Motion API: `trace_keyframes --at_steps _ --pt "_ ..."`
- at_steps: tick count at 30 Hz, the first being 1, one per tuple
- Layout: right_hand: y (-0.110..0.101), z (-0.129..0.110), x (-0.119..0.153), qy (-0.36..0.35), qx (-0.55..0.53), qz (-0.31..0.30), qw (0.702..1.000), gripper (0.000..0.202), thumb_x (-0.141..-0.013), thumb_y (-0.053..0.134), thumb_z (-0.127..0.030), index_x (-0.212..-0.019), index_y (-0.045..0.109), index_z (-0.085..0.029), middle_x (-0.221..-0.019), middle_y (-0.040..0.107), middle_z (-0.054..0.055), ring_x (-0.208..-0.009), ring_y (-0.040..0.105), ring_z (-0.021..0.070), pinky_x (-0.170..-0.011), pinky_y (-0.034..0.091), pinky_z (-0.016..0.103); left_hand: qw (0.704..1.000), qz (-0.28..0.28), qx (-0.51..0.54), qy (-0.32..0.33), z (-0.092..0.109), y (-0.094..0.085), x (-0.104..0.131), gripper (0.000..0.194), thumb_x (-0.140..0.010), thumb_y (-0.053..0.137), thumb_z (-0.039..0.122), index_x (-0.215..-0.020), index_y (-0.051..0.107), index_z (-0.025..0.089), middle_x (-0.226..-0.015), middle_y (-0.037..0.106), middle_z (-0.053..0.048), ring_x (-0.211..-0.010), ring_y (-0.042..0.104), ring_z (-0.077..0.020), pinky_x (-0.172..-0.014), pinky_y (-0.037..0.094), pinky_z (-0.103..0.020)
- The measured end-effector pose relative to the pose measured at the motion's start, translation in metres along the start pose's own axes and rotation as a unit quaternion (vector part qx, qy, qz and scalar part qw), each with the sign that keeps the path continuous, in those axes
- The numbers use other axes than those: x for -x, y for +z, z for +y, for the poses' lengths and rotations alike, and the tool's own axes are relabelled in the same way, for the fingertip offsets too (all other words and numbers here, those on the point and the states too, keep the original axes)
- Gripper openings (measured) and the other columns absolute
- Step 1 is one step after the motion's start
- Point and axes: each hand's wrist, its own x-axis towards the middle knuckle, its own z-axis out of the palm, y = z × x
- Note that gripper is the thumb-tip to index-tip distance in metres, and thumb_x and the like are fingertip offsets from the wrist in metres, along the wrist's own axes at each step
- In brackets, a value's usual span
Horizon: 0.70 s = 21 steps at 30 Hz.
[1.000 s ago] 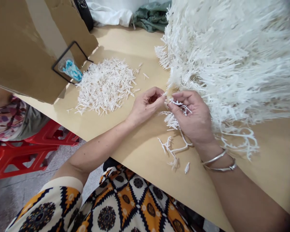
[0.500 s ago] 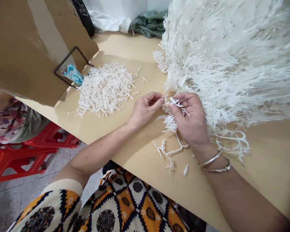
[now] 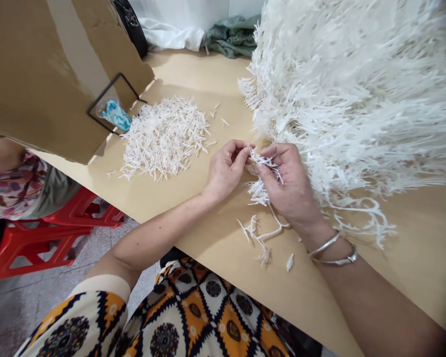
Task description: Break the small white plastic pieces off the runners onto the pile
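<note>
My right hand (image 3: 292, 186), a silver bangle at its wrist, grips a white branched sprig (image 3: 264, 161) that looks like plastic. Thumb and forefinger of my left hand (image 3: 225, 168) are pinched together at the sprig's left end. Below the fingers lie a bundle of thin white strands (image 3: 259, 192) and a bent white branched stem (image 3: 262, 235). Left of my hands is a heap of small white pieces (image 3: 167, 136). A much larger pile of white sprigs (image 3: 353, 99) rises behind and beside my right hand, which partly hides its near edge.
A cardboard box (image 3: 40, 74) stands at the left, with a black wire stand (image 3: 90, 111) and a clear cup (image 3: 113, 113) of blue-white stuff. Green cloth (image 3: 232, 37) lies at the back. Red stools (image 3: 40, 238) and another person's patterned clothing (image 3: 15, 186) are beyond the table's left edge.
My hands have come closer together, and the sprig in my right hand now reaches my left fingertips. The view has shifted slightly; the heaps look the same.
</note>
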Motion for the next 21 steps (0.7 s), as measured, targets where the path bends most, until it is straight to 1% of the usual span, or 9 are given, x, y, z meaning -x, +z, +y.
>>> trace_keyframes --at_steps 3,5,8,10,13,15,17,19,21 --pt "-0.001 -0.003 0.005 0.011 0.017 -0.007 1.000 0.023 -0.098 0.065 -0.023 -0.119 0.057 -0.029 -0.103 0.062 0.004 -0.090 0.064 0.0198 -0.083 0.060 0.039 0.993 0.092 0.045 -0.059 -0.007 -0.011 -0.016 0.019 -0.106 0.056 0.014 -0.089 0.059 0.022 -0.098 0.074 -0.001 -0.072 0.066 -0.0051 -0.080 0.061 -0.021" --pt "-0.001 -0.002 0.006 0.018 0.017 0.006 1.000 0.025 -0.096 0.067 -0.024 -0.119 0.057 -0.029 -0.101 0.060 0.004 -0.090 0.063 0.0202 -0.082 0.059 0.039 0.992 0.099 0.056 -0.062 -0.012 -0.017 -0.022 0.016 -0.108 0.054 0.017 -0.093 0.057 0.023 -0.104 0.072 -0.002 -0.076 0.067 -0.0054 -0.083 0.061 -0.022" --pt "0.000 0.003 0.004 0.019 0.008 0.045 0.999 0.028 -0.093 0.071 -0.028 -0.118 0.058 -0.029 -0.103 0.059 0.004 -0.092 0.063 0.0215 -0.084 0.059 0.040 0.996 0.085 0.023 0.014 -0.019 -0.020 -0.024 0.008 -0.110 0.056 0.030 -0.103 0.057 0.025 -0.102 0.069 -0.002 -0.079 0.065 -0.0086 -0.082 0.059 -0.024" --pt "0.001 0.006 0.003 0.015 0.007 0.062 0.998 0.028 -0.093 0.071 -0.028 -0.117 0.058 -0.030 -0.103 0.060 0.004 -0.091 0.064 0.0216 -0.082 0.060 0.040 0.990 0.114 -0.014 0.082 -0.020 -0.026 -0.026 0.010 -0.111 0.052 0.037 -0.112 0.057 0.028 -0.108 0.069 -0.004 -0.084 0.065 -0.0119 -0.085 0.058 -0.029" --pt "0.002 0.010 0.004 0.012 0.009 0.076 0.997 0.026 -0.094 0.069 -0.026 -0.117 0.058 -0.031 -0.103 0.063 0.005 -0.089 0.066 0.0213 -0.078 0.060 0.040 0.956 0.227 -0.100 0.159 -0.016 -0.043 -0.032 0.020 -0.109 0.050 0.036 -0.129 0.054 0.032 -0.135 0.065 -0.009 -0.116 0.065 -0.0197 -0.102 0.055 -0.038" --pt "0.003 0.011 0.004 0.009 0.007 0.086 0.996 0.027 -0.093 0.069 -0.025 -0.117 0.058 -0.031 -0.102 0.064 0.005 -0.089 0.066 0.0213 -0.077 0.061 0.041 0.928 0.270 -0.172 0.190 -0.010 -0.054 -0.034 0.033 -0.103 0.059 0.033 -0.136 0.053 0.033 -0.150 0.057 -0.009 -0.145 0.050 -0.0257 -0.118 0.045 -0.045" --pt "0.004 0.012 0.005 0.008 0.008 0.094 0.996 0.028 -0.092 0.070 -0.025 -0.117 0.059 -0.032 -0.101 0.063 0.005 -0.089 0.066 0.0216 -0.077 0.061 0.041 0.921 0.234 -0.221 0.217 -0.001 -0.057 -0.031 0.038 -0.097 0.068 0.031 -0.133 0.058 0.032 -0.154 0.054 -0.009 -0.155 0.038 -0.0297 -0.127 0.035 -0.051" --pt "0.004 0.012 0.004 0.014 0.009 0.098 0.995 0.028 -0.093 0.070 -0.027 -0.117 0.059 -0.032 -0.101 0.063 0.005 -0.090 0.066 0.0221 -0.079 0.061 0.043 0.930 0.132 -0.241 0.246 0.010 -0.051 -0.022 0.030 -0.093 0.072 0.030 -0.122 0.065 0.031 -0.146 0.059 -0.010 -0.148 0.045 -0.0311 -0.128 0.034 -0.052" --pt "0.004 0.011 0.003 0.019 0.007 0.097 0.995 0.028 -0.094 0.070 -0.028 -0.119 0.058 -0.031 -0.102 0.063 0.004 -0.091 0.066 0.0222 -0.083 0.062 0.044 0.933 0.000 -0.252 0.257 0.019 -0.040 -0.010 0.022 -0.094 0.072 0.031 -0.115 0.069 0.028 -0.136 0.064 -0.010 -0.136 0.056 -0.0297 -0.124 0.038 -0.051"
